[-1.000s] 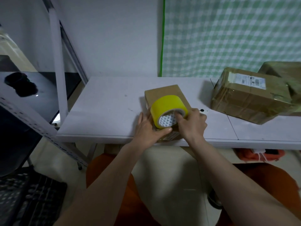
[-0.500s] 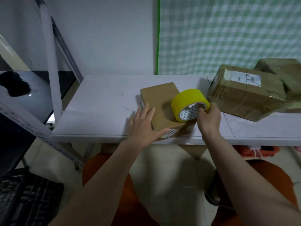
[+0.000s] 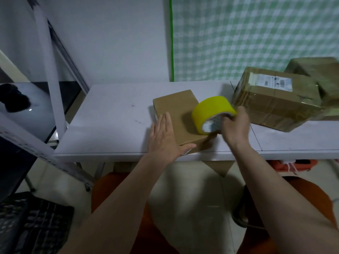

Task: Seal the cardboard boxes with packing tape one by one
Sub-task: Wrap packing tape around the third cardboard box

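Observation:
A small brown cardboard box (image 3: 178, 109) lies near the front edge of the white table (image 3: 117, 118). My left hand (image 3: 165, 138) lies flat with straight fingers on the box's near left corner. My right hand (image 3: 234, 125) grips a yellow roll of packing tape (image 3: 211, 109) at the box's right side, its fingers curled into the core. The roll stands tilted over the box's right edge. Whether a strip of tape runs from the roll to the box is hidden by blur.
A larger taped carton (image 3: 275, 99) with a white label sits at the right of the table, another brown carton (image 3: 315, 70) behind it. A white metal rack post (image 3: 49, 66) stands at left. A green checked cloth (image 3: 256, 33) hangs behind.
My right hand has carried the tape roll from the front of the box to its right side. My left hand let go of the roll and now lies flat on the box.

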The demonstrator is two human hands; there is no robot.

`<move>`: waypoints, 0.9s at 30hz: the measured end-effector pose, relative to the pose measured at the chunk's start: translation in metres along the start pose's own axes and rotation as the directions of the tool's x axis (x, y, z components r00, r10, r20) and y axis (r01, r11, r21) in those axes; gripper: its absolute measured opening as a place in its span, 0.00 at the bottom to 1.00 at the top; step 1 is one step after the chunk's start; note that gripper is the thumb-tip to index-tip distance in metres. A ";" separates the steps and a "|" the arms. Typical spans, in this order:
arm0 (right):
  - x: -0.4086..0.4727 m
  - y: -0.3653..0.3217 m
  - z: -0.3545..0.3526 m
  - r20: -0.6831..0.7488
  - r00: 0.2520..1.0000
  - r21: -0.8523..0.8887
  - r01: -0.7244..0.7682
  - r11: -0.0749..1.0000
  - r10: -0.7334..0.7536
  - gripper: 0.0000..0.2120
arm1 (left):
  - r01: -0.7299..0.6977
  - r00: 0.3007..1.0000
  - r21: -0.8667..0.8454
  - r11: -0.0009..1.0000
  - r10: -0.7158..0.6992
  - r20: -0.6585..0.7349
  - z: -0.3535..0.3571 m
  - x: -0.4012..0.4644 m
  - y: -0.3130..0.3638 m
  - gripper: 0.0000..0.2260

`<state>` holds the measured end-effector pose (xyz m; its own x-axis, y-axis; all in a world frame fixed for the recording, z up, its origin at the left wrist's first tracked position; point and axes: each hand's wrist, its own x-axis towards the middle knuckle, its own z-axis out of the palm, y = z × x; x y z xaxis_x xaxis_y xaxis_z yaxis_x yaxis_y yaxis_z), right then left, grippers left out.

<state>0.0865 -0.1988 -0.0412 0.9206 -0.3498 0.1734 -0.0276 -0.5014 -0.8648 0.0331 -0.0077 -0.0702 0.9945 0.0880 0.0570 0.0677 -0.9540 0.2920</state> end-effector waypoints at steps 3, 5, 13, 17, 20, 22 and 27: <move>0.018 0.024 -0.019 -0.093 0.993 -0.048 -0.076 0.996 0.071 0.04 | -0.015 1.000 0.021 1.000 0.016 -0.015 0.001 -0.001 0.000 0.58; 0.021 0.038 -0.022 -0.062 0.989 -0.079 -0.140 0.987 0.136 0.03 | -0.030 0.999 0.016 0.999 0.030 -0.026 0.003 0.000 -0.001 0.57; 0.022 0.041 -0.014 0.015 0.956 0.142 -0.293 0.946 0.294 0.06 | -0.117 0.990 0.101 0.988 0.124 -0.065 0.004 0.001 -0.003 0.51; 0.018 0.042 -0.010 0.055 0.893 0.268 -0.444 0.855 0.447 0.09 | -0.108 0.994 0.218 0.970 0.102 0.038 0.000 0.004 0.009 0.46; 0.015 0.044 -0.007 0.117 0.817 0.401 -0.559 0.726 0.565 0.10 | -0.045 0.997 0.203 0.978 0.030 0.076 0.000 0.014 0.030 0.47; 0.013 0.042 -0.005 0.170 0.768 0.483 -0.611 0.627 0.618 0.12 | -0.065 0.996 0.197 0.978 0.052 0.071 0.003 0.016 0.038 0.48; 0.001 0.035 0.006 0.509 0.624 0.609 -0.748 0.264 0.592 0.08 | -0.083 0.997 0.183 0.980 0.080 0.022 0.010 0.014 0.034 0.50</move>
<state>0.0891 -0.2117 -0.0744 0.7566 -0.1123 -0.6441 -0.4586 0.6111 -0.6452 0.0501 -0.0414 -0.0694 0.9982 0.0047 0.0595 -0.0017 -0.9943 0.1064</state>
